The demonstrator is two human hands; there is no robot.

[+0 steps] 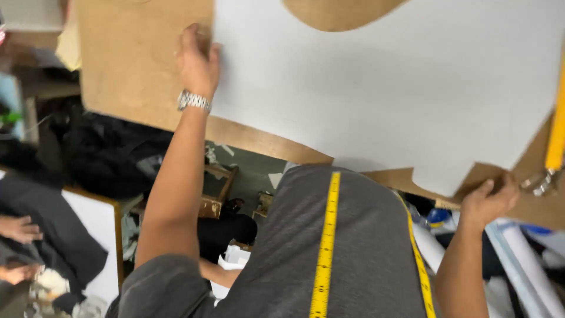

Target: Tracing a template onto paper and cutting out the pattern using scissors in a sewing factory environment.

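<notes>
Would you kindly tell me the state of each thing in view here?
White fabric sheet: spread flat on the table.
Brown wooden table: partly covered by the sheet.
Left hand: pressing the sheet's edge.
Right hand: gripping the sheet's lower corner.
Yellow measuring tape: draped around the person's neck.

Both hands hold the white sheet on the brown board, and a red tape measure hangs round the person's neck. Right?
Not quite: the tape measure is yellow, as the head view shows. The left hand and right hand do hold the white sheet on the brown board.
</notes>
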